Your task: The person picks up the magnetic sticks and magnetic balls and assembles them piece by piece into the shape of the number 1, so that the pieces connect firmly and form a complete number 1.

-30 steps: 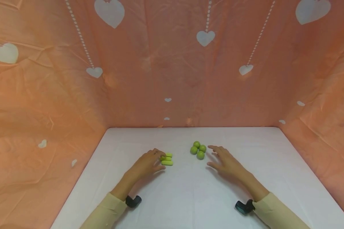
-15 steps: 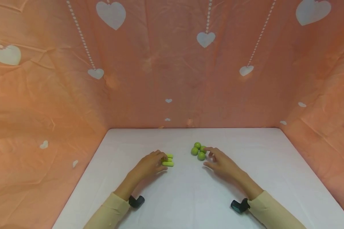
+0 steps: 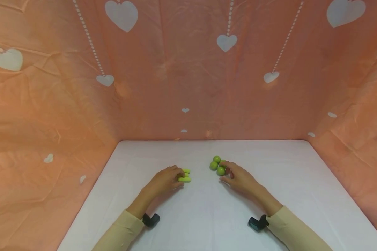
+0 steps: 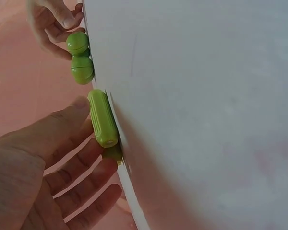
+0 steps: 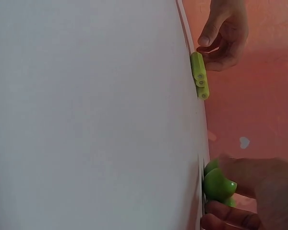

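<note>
sleeves [image 3: 117, 233]: pale khaki, long | wrist cameras [image 3: 151, 220]: black, stubby, angled, one per wrist | hands [image 3: 166, 179]: bare

Right fingers [image 3: 227, 164] — nearer green balls [image 3: 221, 170], perhaps touching.

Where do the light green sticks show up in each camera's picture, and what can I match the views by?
Head: the sticks lie near the centre, below mid-height, at the fingertips of the left hand.
Left wrist: the sticks are left of centre, about mid-height.
Right wrist: the sticks are at upper right.
Shared landmark: the green balls, by the right hand in all three.
</note>
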Demonstrator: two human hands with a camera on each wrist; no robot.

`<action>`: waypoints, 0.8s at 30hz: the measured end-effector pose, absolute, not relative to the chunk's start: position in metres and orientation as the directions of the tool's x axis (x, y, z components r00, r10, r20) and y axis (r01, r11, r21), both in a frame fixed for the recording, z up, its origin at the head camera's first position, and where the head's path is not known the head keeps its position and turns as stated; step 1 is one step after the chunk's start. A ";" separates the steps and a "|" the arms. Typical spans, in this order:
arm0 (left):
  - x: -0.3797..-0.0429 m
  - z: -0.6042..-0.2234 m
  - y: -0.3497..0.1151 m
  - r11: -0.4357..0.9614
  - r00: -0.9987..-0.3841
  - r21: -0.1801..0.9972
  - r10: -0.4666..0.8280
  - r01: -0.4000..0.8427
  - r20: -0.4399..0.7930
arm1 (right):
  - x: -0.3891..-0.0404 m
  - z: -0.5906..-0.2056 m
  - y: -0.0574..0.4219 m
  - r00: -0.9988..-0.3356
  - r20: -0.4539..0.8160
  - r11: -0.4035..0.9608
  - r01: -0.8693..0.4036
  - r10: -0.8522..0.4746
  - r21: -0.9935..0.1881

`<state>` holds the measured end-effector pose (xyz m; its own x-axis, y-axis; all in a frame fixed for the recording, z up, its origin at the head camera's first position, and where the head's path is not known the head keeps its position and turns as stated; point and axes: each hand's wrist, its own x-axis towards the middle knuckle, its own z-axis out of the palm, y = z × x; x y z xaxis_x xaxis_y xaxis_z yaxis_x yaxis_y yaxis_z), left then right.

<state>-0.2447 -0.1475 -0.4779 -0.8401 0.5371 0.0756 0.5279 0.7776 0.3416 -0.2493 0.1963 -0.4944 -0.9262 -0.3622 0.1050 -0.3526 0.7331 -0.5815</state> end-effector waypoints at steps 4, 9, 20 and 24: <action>-0.244 -0.476 -0.146 0.780 -0.842 0.345 0.536 0.522 0.064 | -0.250 -0.494 0.194 -0.926 0.101 0.735 -0.353 -0.365 -0.579; -0.244 -0.476 -0.145 0.782 -0.852 0.385 0.523 0.490 0.024 | -0.251 -0.494 0.192 -0.927 0.096 0.739 -0.349 -0.363 -0.576; -0.243 -0.478 -0.141 0.789 -0.860 0.411 0.510 0.456 -0.025 | -0.249 -0.492 0.190 -0.911 0.104 0.715 -0.381 -0.400 -0.587; -0.243 -0.479 -0.141 0.788 -0.862 0.420 0.507 0.451 -0.026 | -0.247 -0.492 0.189 -0.910 0.096 0.711 -0.377 -0.403 -0.594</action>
<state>-0.2428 -0.1411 -0.4786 -0.8617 0.5068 -0.0256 0.4508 0.7877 0.4198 -0.2469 0.1894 -0.4916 -0.9102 -0.4028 0.0962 -0.3773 0.7108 -0.5936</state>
